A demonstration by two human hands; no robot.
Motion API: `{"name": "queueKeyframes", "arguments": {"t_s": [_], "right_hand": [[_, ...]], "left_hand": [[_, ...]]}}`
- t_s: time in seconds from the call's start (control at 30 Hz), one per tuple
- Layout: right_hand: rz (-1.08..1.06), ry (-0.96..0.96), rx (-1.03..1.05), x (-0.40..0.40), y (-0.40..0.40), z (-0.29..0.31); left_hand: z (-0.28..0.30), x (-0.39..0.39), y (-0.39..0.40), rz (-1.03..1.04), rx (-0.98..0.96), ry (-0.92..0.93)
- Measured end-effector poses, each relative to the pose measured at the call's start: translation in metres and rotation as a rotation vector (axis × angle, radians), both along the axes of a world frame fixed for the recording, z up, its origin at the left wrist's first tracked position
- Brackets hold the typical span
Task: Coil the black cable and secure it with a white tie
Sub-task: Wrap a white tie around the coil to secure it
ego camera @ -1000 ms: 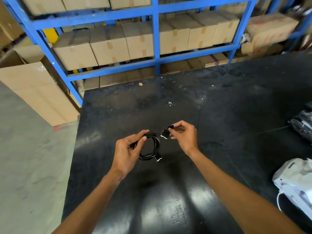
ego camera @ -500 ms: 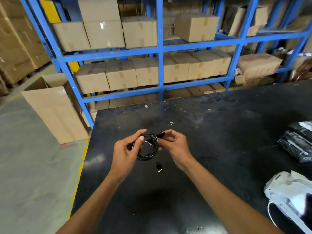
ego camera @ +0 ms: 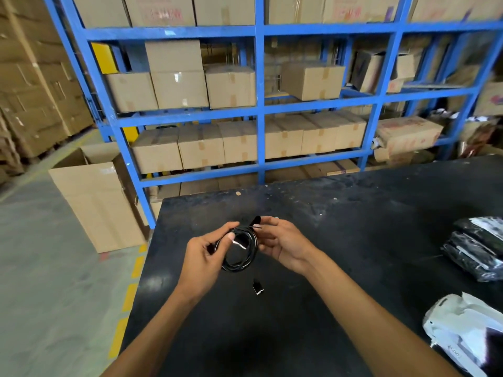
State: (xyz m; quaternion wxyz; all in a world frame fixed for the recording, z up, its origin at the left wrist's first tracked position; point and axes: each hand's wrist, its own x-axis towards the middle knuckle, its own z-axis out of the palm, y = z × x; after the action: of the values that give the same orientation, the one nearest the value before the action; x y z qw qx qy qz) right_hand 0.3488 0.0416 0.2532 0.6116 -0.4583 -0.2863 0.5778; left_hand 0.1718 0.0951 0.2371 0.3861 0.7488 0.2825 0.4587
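Note:
The black cable (ego camera: 239, 263) is wound into a small round coil, held above the black table (ego camera: 353, 219). My left hand (ego camera: 202, 261) pinches the coil's left side between thumb and fingers. My right hand (ego camera: 283, 244) grips the coil's right side, with a black connector end (ego camera: 256, 220) sticking up past its fingertips. A thin white tie (ego camera: 239, 243) crosses the inside of the coil near my left thumb. The other black plug (ego camera: 257, 287) dangles below the coil.
Black wrapped bundles (ego camera: 476, 248) lie at the table's right edge, a white plastic bag (ego camera: 462, 330) nearer to me. Blue shelving (ego camera: 260, 104) full of cardboard boxes stands behind the table. An open carton (ego camera: 92, 197) sits on the floor at left.
My right hand moved in from holding the cable end apart to gripping the coil's right side. The view tilted upward, showing more of the shelving.

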Motion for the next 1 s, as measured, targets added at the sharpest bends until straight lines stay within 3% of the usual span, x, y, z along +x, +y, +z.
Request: {"name": "queueKeyframes", "arguments": {"t_s": [0.17,0.3,0.87,1.0], "right_hand": [[0.070,-0.086,0.040,0.003,-0.007,0.018],[0.081,-0.271,0.059,0.004,-0.007,0.023],[-0.304,-0.963,0.393,-0.014,-0.020,0.020],[-0.327,-1.308,0.433,-0.019,-0.026,0.020]], "left_hand": [[0.006,-0.004,0.000,0.005,-0.007,-0.008],[0.006,-0.004,-0.001,0.003,-0.050,0.007],[0.010,0.005,-0.001,-0.007,-0.073,-0.018],[0.010,0.004,0.005,-0.012,-0.098,-0.027]]}}
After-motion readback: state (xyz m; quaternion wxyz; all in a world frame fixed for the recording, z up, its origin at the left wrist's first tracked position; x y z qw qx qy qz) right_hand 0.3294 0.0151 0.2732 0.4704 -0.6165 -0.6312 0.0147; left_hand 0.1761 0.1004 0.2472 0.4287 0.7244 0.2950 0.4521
